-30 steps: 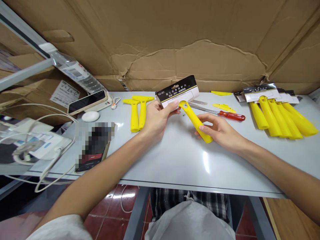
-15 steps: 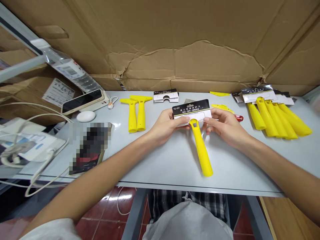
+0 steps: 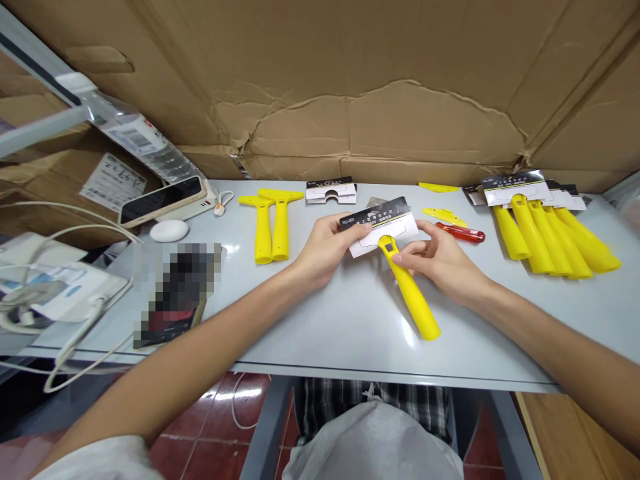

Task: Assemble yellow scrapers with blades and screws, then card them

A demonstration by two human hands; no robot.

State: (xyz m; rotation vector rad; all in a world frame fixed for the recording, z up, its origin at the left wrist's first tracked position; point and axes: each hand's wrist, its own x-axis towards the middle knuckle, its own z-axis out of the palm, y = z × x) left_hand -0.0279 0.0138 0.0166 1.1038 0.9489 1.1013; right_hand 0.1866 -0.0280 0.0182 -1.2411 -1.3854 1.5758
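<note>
Between my hands is a yellow scraper [image 3: 414,297] whose head is covered by a black-and-white card sleeve [image 3: 400,229]; its handle slants down to the right. My left hand [image 3: 325,250] pinches the card's left side, thumb on the front. My right hand [image 3: 440,257] is closed on the top of the handle, thumb on it just below the card, other fingers behind. Close to my right hand lie a red folding-style tool [image 3: 461,233] and a yellow blade-shaped piece [image 3: 444,217]. Two bare yellow scrapers [image 3: 281,227] lie left of my left hand.
Several carded scrapers [image 3: 543,233] overlap at the right. Folded cards [image 3: 331,192] and another yellow piece [image 3: 438,187] lie at the back. On the left are a blurred-out dark object [image 3: 177,297], a white oval thing [image 3: 169,231], a phone [image 3: 160,201], a bottle [image 3: 145,143] and cables.
The scraper and card have tilted, with the handle's lower end swinging right and up. My right hand has moved from the card's right edge down to the handle top.
</note>
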